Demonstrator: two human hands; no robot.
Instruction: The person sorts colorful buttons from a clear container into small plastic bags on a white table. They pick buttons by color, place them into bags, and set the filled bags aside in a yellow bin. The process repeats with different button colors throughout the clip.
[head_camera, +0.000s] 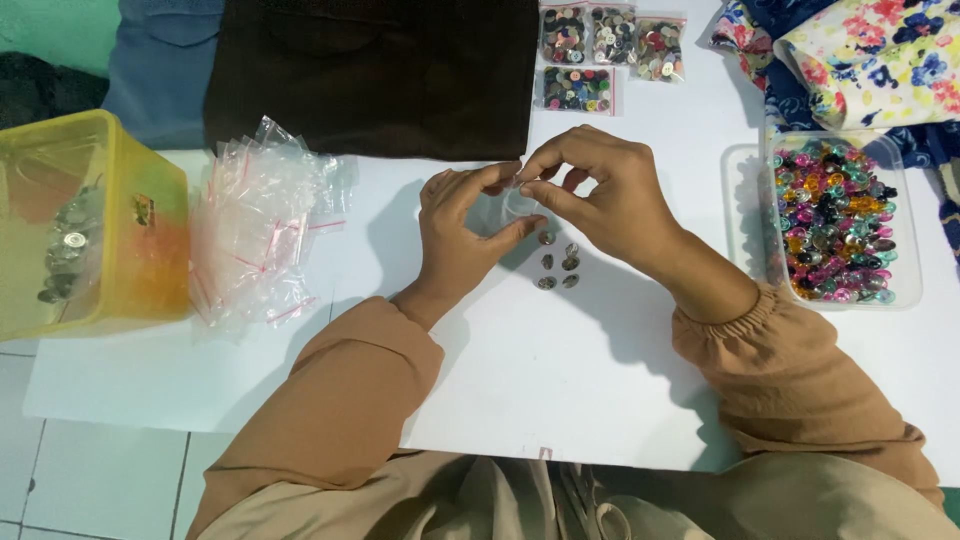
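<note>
Both my hands hold one small clear plastic bag (512, 205) above the white table (560, 380). My left hand (462, 232) grips the bag's left side between thumb and fingers. My right hand (598, 196) pinches its upper right edge with thumb and forefinger. Just below the bag, several small metallic buttons (559, 263) lie loose on the table. I cannot tell whether anything is inside the bag.
A heap of empty clear zip bags (262, 225) lies left, beside a yellow tub (95, 225) holding silvery buttons. A clear tray (742, 215) of coloured buttons sits right. Filled button bags (610, 55), dark brown cloth (375, 75) and floral fabric (860, 55) lie behind.
</note>
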